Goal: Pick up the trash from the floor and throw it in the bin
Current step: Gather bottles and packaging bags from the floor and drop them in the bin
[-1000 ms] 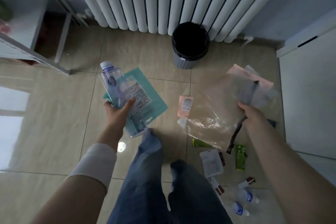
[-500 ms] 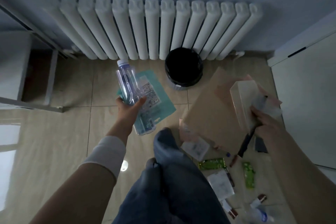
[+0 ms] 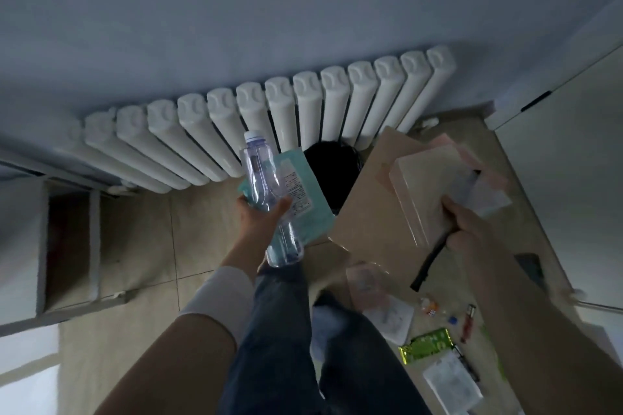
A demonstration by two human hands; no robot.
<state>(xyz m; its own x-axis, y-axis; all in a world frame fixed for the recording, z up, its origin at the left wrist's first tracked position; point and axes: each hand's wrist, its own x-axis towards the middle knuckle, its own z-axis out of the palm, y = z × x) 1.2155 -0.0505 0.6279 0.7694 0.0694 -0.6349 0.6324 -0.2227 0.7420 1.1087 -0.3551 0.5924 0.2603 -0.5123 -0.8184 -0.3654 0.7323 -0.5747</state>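
Head view: left hand (image 3: 261, 217) clamped on clear plastic bottle (image 3: 268, 197) plus teal packet (image 3: 303, 194), held beside black bin (image 3: 332, 165) under the radiator (image 3: 269, 121). Right hand (image 3: 472, 229) grips clear bag (image 3: 384, 212) with packets and a black cord (image 3: 426, 264). Green wrapper (image 3: 426, 345) and small scraps lie on floor (image 3: 135, 236) near lower right.

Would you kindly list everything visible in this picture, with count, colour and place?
bin: one, black, by the radiator, between the hands
plastic bottle: one, clear, in the left hand
flat packet: one, teal with a white label, behind the bottle in the left hand
cardboard and plastic packaging: a bundle, brown, clear and pink, in the right hand
cord: one, black, hanging from the right hand
green wrapper: one, shiny green, floor at lower right
white packets: at least two, floor at lower right
radiator: one, white, along the wall
left hand: shut on bottle and packet
right hand: shut on the bundle
legs: blue jeans, bottom centre
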